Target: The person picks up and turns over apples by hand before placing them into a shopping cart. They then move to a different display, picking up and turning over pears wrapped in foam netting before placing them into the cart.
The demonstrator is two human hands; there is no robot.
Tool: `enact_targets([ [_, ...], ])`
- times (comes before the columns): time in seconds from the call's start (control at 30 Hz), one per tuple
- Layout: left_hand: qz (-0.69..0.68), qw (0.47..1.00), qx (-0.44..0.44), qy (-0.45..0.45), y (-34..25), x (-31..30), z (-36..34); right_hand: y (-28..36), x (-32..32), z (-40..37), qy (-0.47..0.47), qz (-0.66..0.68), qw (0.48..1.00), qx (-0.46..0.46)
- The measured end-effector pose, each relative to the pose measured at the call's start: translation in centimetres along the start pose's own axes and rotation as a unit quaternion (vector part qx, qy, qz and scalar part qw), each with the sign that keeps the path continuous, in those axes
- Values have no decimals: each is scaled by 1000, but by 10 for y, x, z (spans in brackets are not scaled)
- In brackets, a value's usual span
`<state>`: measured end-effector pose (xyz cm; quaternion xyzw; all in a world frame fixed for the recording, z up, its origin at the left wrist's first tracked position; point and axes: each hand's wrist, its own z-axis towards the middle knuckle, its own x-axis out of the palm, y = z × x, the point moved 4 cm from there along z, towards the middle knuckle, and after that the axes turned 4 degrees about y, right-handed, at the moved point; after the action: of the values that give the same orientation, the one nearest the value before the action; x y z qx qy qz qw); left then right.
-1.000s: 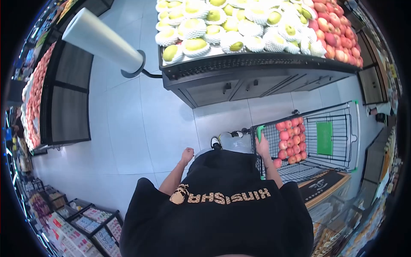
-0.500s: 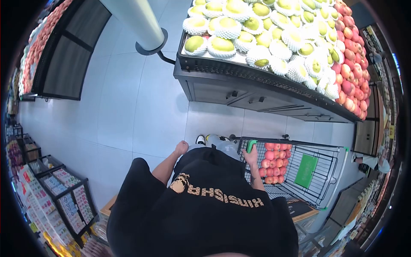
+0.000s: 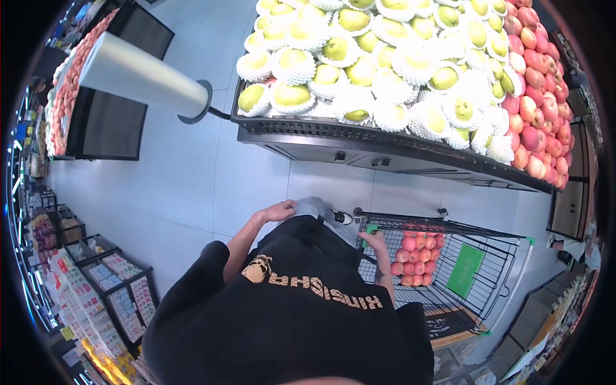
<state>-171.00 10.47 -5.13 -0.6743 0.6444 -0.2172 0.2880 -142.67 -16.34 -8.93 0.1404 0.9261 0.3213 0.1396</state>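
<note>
My right hand (image 3: pixel 373 241) is closed on the green handle of a shopping cart (image 3: pixel 507 273), which stands at my right side. A tight block of red apples (image 3: pixel 418 256) shows inside its wire frame, near the handle. A green panel (image 3: pixel 465 269) sits farther along the cart. My left hand (image 3: pixel 280 210) hangs in front of my left thigh with its fingers loosely curled, and nothing shows in it. Ahead of both hands stands a dark display stand (image 3: pixel 321 149) heaped with yellow-green fruit (image 3: pixel 337 48) in white foam nets and red apples (image 3: pixel 536 106).
A round pale pillar (image 3: pixel 147 77) rises at the left corner of the stand. Another fruit stand (image 3: pixel 112 122) is beyond it. Racks of packaged goods (image 3: pixel 115 301) line the lower left. A person (image 3: pixel 581 250) is at the far right. Grey tiled floor (image 3: pixel 186 179) runs between.
My view has shifted, with the fruit stand now nearer and the pillar farther left. My left hand has swung forward and right across my thigh. My right hand remains on the cart handle.
</note>
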Motion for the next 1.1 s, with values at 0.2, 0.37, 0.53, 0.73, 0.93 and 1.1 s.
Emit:
enact_targets([
  [0.2,-8,989,141,35,-179,-51,-49,-30,11,13,-100,137,984,-63],
  [0.37,-31,954,298,2,-310,-106,-94,-25,27,10,-256,33,966,-13],
  [0.53,143,856,397,-298,-375,-181,-123,-7,28,0,-293,-46,950,98],
  [0.73,230,759,338,-507,-393,-252,-103,3,27,0,-214,-16,969,120],
  [0.93,295,775,283,-481,-397,-267,-84,23,6,-12,-144,-119,968,168],
  [1.1,243,779,298,-496,-399,-266,-85,43,-9,-26,-83,-152,974,147],
])
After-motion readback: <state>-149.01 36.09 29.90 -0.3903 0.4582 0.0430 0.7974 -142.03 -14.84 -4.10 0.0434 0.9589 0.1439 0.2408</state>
